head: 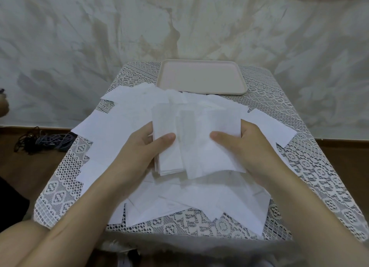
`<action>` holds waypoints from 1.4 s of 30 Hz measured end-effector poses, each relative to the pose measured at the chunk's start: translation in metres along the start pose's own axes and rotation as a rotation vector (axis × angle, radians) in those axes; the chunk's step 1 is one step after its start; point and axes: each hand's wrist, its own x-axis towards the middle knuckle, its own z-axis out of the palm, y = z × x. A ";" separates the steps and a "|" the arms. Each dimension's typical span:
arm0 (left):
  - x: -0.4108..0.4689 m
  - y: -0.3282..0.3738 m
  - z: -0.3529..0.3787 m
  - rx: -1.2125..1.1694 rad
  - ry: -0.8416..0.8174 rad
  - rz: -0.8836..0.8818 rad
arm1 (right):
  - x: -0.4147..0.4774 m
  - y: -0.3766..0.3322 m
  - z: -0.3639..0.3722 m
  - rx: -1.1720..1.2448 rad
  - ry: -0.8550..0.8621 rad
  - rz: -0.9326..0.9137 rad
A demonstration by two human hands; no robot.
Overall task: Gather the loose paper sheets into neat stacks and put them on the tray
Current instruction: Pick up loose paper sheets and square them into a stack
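White wrinkly cloth hangs across the whole back of the room, and a brown floor shows on both sides below it. In the middle stands a table covered with a lacy white cover full of little holes.

Lots of loose paper sheets lie all over the table. They are spread out in a messy pile, with corners pointing every way, and some lie on top of others. At the far end of the table sits a pale pink tray. The nearest sheets lie just beside its front edge.

Above the pile, two hands hold up a bunch of sheets. The bunch is not tidy, and its bottom edges do not line up. The left hand holds the left side, with its thumb on top and its fingers curled behind the paper. The right hand holds the right side the same way, thumb in front.

On the floor to the left lies a small tangle of dark cords.
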 end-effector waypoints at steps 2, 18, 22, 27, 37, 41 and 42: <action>0.000 0.000 -0.001 -0.003 -0.003 0.000 | 0.001 -0.001 0.000 0.116 -0.008 -0.005; 0.000 0.000 0.002 0.050 -0.020 0.006 | -0.002 0.004 0.008 0.120 -0.031 0.033; 0.000 -0.002 0.001 0.059 -0.009 0.021 | -0.003 0.000 0.008 -0.004 0.032 0.000; 0.003 -0.004 -0.001 0.095 0.059 0.036 | -0.002 -0.002 0.004 -0.102 0.106 -0.041; 0.005 -0.005 -0.004 0.137 0.121 0.071 | 0.004 -0.016 -0.018 0.243 0.193 0.010; 0.004 -0.004 0.000 0.134 0.099 0.055 | 0.000 -0.007 -0.004 -0.001 0.168 0.028; 0.003 -0.004 0.000 0.130 0.093 0.053 | -0.001 -0.006 -0.001 -0.049 0.155 0.027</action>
